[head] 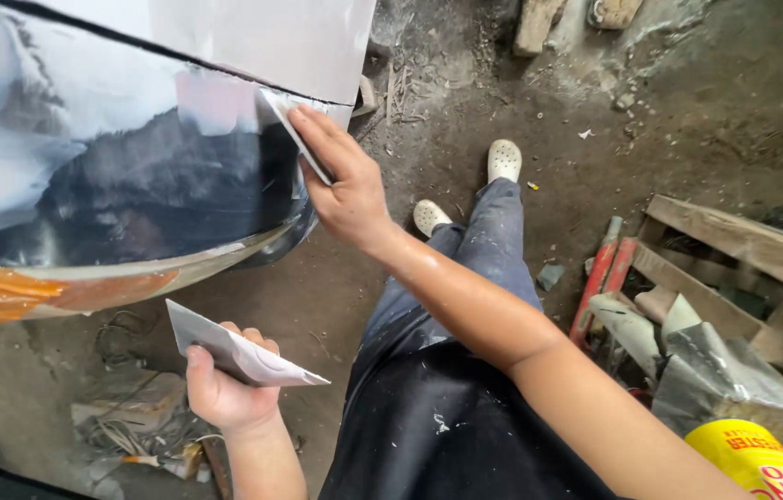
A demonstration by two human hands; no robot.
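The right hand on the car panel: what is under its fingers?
A thin grey spreader lies under the right hand, pressed on the glossy dark panel. The fingers cover the spreader's middle and the panel beneath.

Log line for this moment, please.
right hand: pressing spreader on black panel | left hand: holding grey board | standing, dirt floor

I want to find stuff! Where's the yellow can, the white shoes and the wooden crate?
yellow can (751,458), head view, on its side wall.
white shoes (503,159), head view, top of one shoe.
wooden crate (743,239), head view, top plank.
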